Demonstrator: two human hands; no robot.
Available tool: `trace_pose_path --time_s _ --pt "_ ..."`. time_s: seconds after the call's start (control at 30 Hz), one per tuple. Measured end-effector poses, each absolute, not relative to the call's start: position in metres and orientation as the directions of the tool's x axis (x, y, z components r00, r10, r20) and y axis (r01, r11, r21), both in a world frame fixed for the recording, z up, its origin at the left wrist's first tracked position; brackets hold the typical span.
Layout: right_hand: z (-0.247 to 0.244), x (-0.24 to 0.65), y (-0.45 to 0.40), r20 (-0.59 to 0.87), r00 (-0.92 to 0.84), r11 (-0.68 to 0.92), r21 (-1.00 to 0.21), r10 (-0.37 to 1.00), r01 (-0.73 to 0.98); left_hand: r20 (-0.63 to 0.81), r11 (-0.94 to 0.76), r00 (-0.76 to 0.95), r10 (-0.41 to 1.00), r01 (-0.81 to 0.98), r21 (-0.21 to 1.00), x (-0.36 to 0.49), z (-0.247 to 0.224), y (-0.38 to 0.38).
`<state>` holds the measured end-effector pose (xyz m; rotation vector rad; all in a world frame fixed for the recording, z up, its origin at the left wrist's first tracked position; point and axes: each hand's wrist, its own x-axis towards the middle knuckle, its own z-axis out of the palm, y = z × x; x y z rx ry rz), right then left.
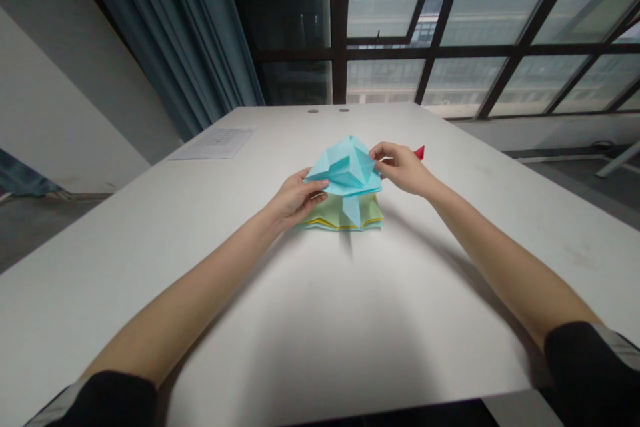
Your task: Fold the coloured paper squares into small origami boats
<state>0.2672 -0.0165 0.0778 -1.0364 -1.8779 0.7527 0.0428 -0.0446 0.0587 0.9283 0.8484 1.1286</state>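
A light blue folded paper (350, 167), creased into raised points with a narrow flap hanging below, is held up between my two hands. My left hand (299, 199) grips its left edge, thumb on top and fingers underneath. On the opposite side, the fingertips of my right hand (397, 165) pinch the right edge. Beneath it on the table lies a stack of paper sheets (330, 210), with green, yellow and pale blue layers showing at the front. Behind my right hand a small red folded paper piece (420, 153) peeks out, mostly hidden.
The white table (310, 320) stretches away toward dark-framed windows (390, 7). A printed sheet (215, 144) lies at its far left. Two round grey caps (313, 111) sit near the far edge. A blue curtain (175, 27) hangs beyond the left side. A dark edge (400, 413) shows at the bottom.
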Motion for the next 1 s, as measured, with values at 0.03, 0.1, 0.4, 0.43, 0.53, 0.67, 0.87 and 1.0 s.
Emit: trace_pose_path --time_s 0.03,0.1,0.4,0.43,0.53,0.67,0.87,1.0 --pt "0.077 0.266 -0.015 0.339 -0.288 0.428 -0.833 0.896 0.35 -0.086 0.157 0.206 0.975 -0.364 0.918 0.043 0.059 -0.045" --pt "0.075 0.264 -0.014 0.248 -0.269 0.328 -0.892 0.93 0.312 -0.091 0.155 0.186 0.978 -0.367 0.917 0.044 0.06 -0.045" --pt "0.072 0.262 -0.017 0.118 -0.314 0.248 -0.874 0.942 0.418 -0.098 0.116 0.09 0.991 -0.222 0.968 0.046 0.055 -0.044" --pt "0.071 0.262 -0.017 0.125 -0.319 0.267 -0.85 0.939 0.453 -0.104 0.118 0.076 0.992 -0.207 0.971 0.047 0.054 -0.044" --pt "0.068 0.261 -0.016 0.137 -0.33 0.299 -0.805 0.934 0.512 -0.117 0.122 0.041 0.992 -0.181 0.976 0.047 0.052 -0.043" --pt "0.071 0.262 -0.015 0.101 -0.306 0.242 -0.849 0.947 0.47 -0.111 0.101 -0.052 0.992 -0.168 0.981 0.045 0.049 -0.039" --pt "0.081 0.269 -0.016 0.013 -0.24 0.102 -0.926 0.971 0.364 -0.09 0.06 -0.175 0.981 -0.17 0.984 0.04 0.049 -0.036" --pt "0.078 0.273 -0.014 -0.068 -0.286 0.061 -0.907 0.956 0.418 -0.016 0.004 -0.182 0.983 -0.066 0.998 0.038 0.045 -0.034"
